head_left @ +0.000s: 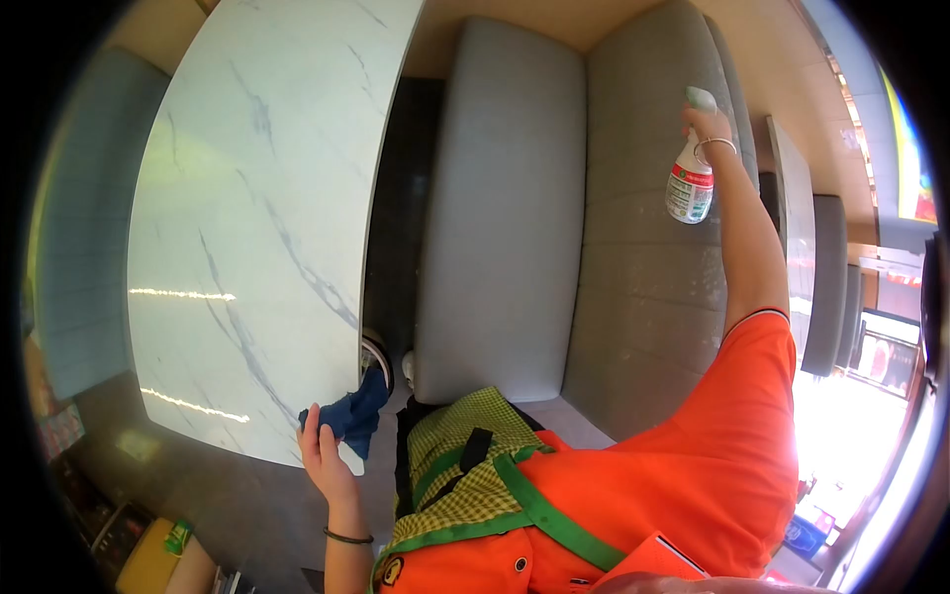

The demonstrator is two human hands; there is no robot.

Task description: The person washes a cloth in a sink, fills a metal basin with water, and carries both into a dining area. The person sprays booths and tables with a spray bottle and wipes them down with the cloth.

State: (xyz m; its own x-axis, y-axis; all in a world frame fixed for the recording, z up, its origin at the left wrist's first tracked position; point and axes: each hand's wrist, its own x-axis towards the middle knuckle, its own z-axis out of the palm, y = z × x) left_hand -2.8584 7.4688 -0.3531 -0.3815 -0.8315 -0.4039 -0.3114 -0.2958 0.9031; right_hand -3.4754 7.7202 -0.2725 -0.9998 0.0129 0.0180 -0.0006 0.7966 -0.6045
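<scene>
In the head view, my right hand [709, 127] is wrapped round the neck of a white spray bottle [690, 190] with a red band and a pale trigger head. The arm is stretched out, and the bottle hangs upright in front of the grey padded backrest [648, 247]. Light specks like droplets show on that backrest. At the near corner of the white marbled table [247, 198], my left hand [329, 460] grips a dark blue cloth [354, 414]. The cloth drapes over the table's edge.
A grey bench seat [505, 208] runs between table and backrest. Another grey bench [99, 228] stands on the table's far left. Behind the backrest is a second table [790, 188]. A yellow stool-like block [153, 559] with a green packet [178, 538] sits low left.
</scene>
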